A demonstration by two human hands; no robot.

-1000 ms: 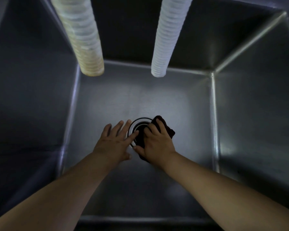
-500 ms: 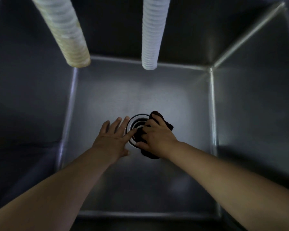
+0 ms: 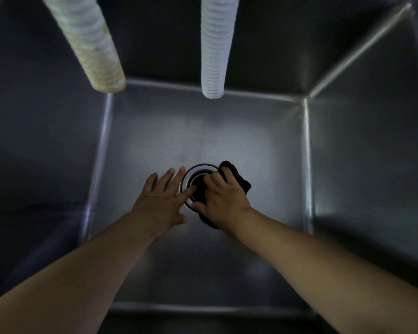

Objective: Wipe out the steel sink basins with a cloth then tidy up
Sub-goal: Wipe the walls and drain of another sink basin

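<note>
1. The steel sink basin (image 3: 203, 131) fills the head view: a deep, square, dim well with brushed walls, bright seams at its corners, and a pale patch of light on the floor just beyond both hands.
2. Two ribbed hoses hang into the basin from above, well beyond the hands: a yellowed hose (image 3: 87, 44) on the left and a white hose (image 3: 216, 44) nearer the middle. Their open ends stop short of the floor.
3. The right hand (image 3: 223, 201) lies palm down on a dark cloth (image 3: 238, 180). Its grip is narrow, the fingers bent over the cloth and pressing it onto the right half of the drain.
4. The left hand (image 3: 158, 203) rests just left of the right hand, almost touching it. Its grip is wide and holds nothing: the fingers are straight and spread on the basin floor, with the index fingertip reaching onto the drain's rim.
5. The cloth is bunched and nearly black. It shows past the right hand's fingertips and knuckles on the far right, and a fold peeks out below the wrist.
6. The drain (image 3: 198, 172) sits between the two hands, a round steel ring about a dark opening, its right part hidden under cloth and fingers.
</note>
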